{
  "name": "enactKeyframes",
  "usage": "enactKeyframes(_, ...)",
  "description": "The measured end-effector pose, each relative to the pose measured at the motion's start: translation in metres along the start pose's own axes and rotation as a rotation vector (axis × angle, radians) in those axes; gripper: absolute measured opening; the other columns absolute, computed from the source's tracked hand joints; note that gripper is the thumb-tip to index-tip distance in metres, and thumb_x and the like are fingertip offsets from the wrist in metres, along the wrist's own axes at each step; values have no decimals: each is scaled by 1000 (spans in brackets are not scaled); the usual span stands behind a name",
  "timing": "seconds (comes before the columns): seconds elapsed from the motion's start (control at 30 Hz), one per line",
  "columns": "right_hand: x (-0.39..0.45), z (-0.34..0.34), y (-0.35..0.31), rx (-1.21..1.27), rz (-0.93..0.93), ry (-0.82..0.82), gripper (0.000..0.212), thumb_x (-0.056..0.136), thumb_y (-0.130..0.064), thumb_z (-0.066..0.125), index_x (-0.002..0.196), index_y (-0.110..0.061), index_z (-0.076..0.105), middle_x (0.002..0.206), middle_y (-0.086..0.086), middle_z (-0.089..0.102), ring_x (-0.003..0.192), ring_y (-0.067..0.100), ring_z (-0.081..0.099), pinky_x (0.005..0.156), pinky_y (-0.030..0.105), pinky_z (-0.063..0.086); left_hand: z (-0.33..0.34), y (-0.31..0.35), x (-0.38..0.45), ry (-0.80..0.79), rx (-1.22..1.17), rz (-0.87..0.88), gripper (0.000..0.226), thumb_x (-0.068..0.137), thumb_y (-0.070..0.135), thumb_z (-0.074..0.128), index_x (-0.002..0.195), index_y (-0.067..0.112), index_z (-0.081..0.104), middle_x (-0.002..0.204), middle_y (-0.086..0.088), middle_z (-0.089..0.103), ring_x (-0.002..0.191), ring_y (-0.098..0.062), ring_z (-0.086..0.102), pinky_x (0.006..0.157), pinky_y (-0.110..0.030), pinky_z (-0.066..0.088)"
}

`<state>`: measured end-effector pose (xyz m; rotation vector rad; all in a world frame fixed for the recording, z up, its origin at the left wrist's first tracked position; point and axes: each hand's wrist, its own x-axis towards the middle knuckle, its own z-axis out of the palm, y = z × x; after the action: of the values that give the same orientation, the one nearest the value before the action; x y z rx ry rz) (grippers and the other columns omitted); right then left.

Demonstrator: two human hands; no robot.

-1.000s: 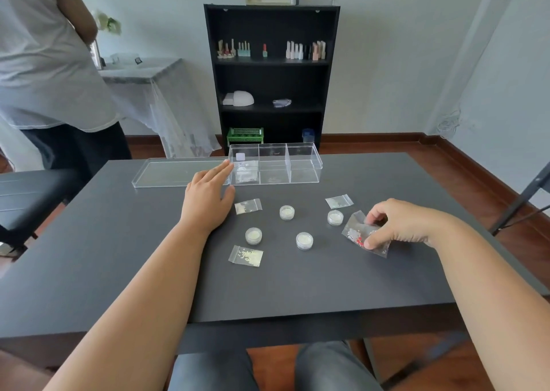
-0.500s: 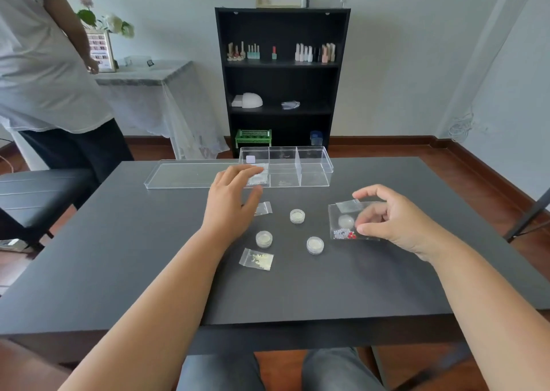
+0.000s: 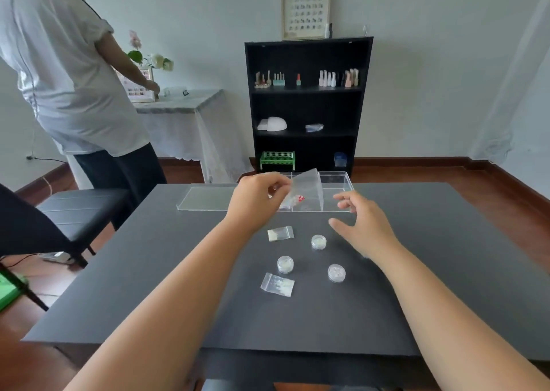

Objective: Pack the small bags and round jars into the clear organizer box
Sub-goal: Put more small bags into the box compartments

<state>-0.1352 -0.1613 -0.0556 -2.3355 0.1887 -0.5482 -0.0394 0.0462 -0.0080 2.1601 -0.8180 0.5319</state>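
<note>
Hands meet near the middle of the frame, just in front of the clear organizer box (image 3: 336, 182), which sits at the far edge of the dark counter (image 3: 148, 271) with its flat lid (image 3: 205, 198) lying to its left. Pinched between thumb and fingertips, the left hand (image 3: 257, 196) has a small clear bag with red and white bits (image 3: 306, 193) lifted over the box's left compartments; whether the bag touches the box cannot be told. To the right, the right hand (image 3: 364, 225) is spread loosely, fingers apart, with nothing in it, hovering above the counter just before the box's right end. Lower in the frame, on the counter between the forearms, lie two more small bags, one with pale contents (image 3: 279, 233) and another nearer the camera (image 3: 277, 284), and three round jars: one toward the right hand (image 3: 318, 242), one in the centre (image 3: 285, 264), one lower right (image 3: 336, 273). Upper left, another person in a white shirt (image 3: 59, 72) stands at a cloth-covered side table (image 3: 184, 105), and a black shelf unit (image 3: 308, 105) stands against the back wall.
</note>
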Motion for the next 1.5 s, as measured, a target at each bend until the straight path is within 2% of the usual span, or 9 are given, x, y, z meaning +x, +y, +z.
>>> enactKeyframes(0.23,-21,17,22,-320,42,-75,31,90,-32,54,120,-30,62,126,-10,60,109,15,56,93,30,41,3,-38,15,103,-130,-422,39,84,12,50,115,37,51,73,2,56,54,-13,52,46,-24,46)
enactKeyframes(0.33,-24,22,24,-357,23,-78,32,91,-34,53,121,-31,63,131,-11,58,116,13,53,83,21,26,13,-44,16,62,-136,-483,41,84,11,46,115,38,51,74,3,56,46,-12,51,37,-22,41)
enactKeyframes(0.43,-23,23,28,-372,4,-90,33,91,-33,53,122,-30,64,135,-8,56,121,14,51,90,23,31,28,-45,16,31,-106,-494,35,84,13,45,110,32,59,76,3,59,44,-5,51,40,-19,40)
enactKeyframes(0.6,-21,22,27,-340,3,-121,32,92,-30,52,122,-28,64,136,-5,54,124,17,47,101,32,36,39,-40,19,42,31,-470,25,87,19,50,91,27,73,77,9,62,76,-19,61,66,-31,51)
enactKeyframes(0.7,-22,21,29,-320,5,-127,31,92,-30,53,120,-29,64,135,-6,53,124,17,46,101,32,37,42,-43,24,34,57,-489,24,87,20,45,71,29,61,70,1,63,86,-29,61,67,-36,52)
enactKeyframes(0.87,-21,20,27,-295,19,-139,30,93,-30,52,120,-29,64,136,-8,52,126,14,43,101,32,37,51,-47,22,-73,169,-465,30,89,26,41,89,37,68,87,-4,72,107,-29,42,74,-34,42)
enactKeyframes(1.1,-21,20,27,-289,25,-129,29,92,-29,52,118,-29,65,132,-9,55,122,14,46,98,32,39,60,-47,19,-178,335,-386,34,90,29,36,69,22,61,82,-1,64,103,-26,31,76,-33,22)
enactKeyframes(1.23,-21,18,27,-254,36,-60,25,90,-27,53,111,-29,67,120,-11,60,113,13,51,89,29,38,57,-47,20,-171,411,-326,39,94,43,34,83,37,71,98,5,46,95,-23,26,84,-33,21)
enactKeyframes(1.5,-15,-27,50,32,287,200,27,83,-14,54,98,-29,71,98,-4,67,81,17,59,70,28,41,32,-45,2,-71,251,-229,32,95,47,45,96,36,74,94,7,42,95,-22,30,90,-33,26)
